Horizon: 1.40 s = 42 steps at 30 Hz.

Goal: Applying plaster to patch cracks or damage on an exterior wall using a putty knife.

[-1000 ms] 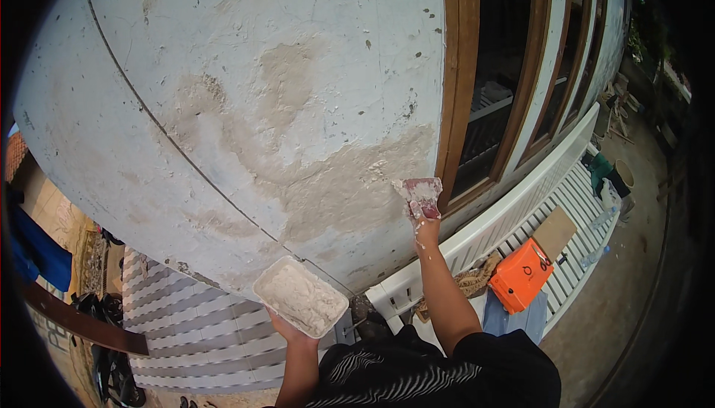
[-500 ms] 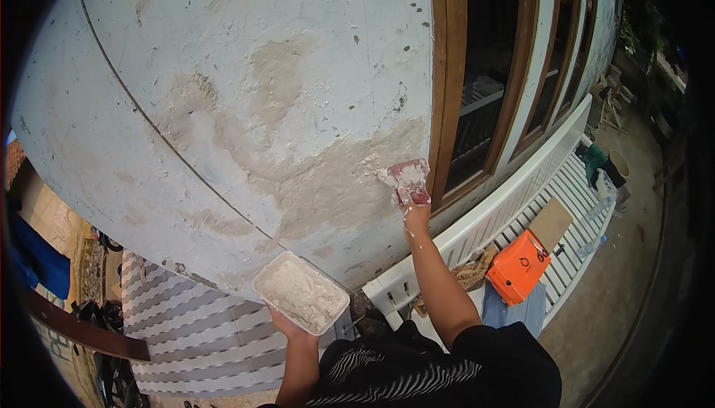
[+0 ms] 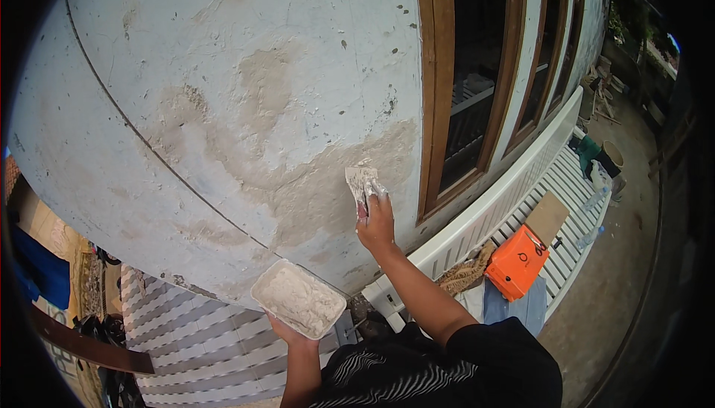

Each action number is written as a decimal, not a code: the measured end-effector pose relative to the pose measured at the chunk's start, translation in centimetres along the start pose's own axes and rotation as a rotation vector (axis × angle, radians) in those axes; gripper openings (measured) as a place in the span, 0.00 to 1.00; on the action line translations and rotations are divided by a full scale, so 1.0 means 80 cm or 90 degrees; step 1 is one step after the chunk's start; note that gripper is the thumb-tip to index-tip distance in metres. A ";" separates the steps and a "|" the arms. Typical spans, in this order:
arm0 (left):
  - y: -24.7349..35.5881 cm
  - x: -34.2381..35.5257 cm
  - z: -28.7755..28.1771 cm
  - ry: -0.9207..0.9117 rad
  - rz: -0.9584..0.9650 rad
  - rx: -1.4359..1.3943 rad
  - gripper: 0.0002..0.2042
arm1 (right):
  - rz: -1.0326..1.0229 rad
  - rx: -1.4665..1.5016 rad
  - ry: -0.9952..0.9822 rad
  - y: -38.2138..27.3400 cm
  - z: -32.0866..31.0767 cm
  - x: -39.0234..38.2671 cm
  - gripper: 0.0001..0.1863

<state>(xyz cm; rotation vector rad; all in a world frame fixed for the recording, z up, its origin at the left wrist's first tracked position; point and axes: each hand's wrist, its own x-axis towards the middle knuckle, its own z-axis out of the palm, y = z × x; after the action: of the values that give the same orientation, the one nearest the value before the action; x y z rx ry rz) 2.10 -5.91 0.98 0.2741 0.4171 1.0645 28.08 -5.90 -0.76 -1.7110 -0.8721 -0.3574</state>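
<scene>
My right hand [image 3: 376,222] is closed around a putty knife [image 3: 360,179], whose putty-smeared blade lies against the wall [image 3: 313,103]. The wall is pale, blue-white and pitted, with a broad beige-grey patch of putty [image 3: 305,199] around the blade. Low in front of the wall, my left hand [image 3: 294,331] grips a white rectangular tub [image 3: 339,319] by its underside and near edge. Pale, lumpy putty [image 3: 298,296] lies inside the tub. Most of my left fingers are hidden beneath it.
Right of the patch stands a brown wooden window frame [image 3: 436,95]. A white slatted bench [image 3: 555,274] runs below it, bearing an orange bag [image 3: 517,263], a brown board [image 3: 547,218] and plastic bottles. A brown plank [image 3: 89,341] juts in at the lower left.
My right hand has moved left across the wall, away from the window frame, and the putty knife has turned more upright. The tub stays nearly where it was.
</scene>
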 end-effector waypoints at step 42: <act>-0.002 0.016 0.006 -0.032 -0.054 0.021 0.28 | 0.124 -0.087 -0.323 -0.026 -0.010 -0.013 0.19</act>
<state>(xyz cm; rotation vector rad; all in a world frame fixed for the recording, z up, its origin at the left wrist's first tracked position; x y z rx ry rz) 2.98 -4.90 1.08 0.3097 0.3988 0.9666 26.05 -6.86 0.27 -2.0357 -1.0460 0.1629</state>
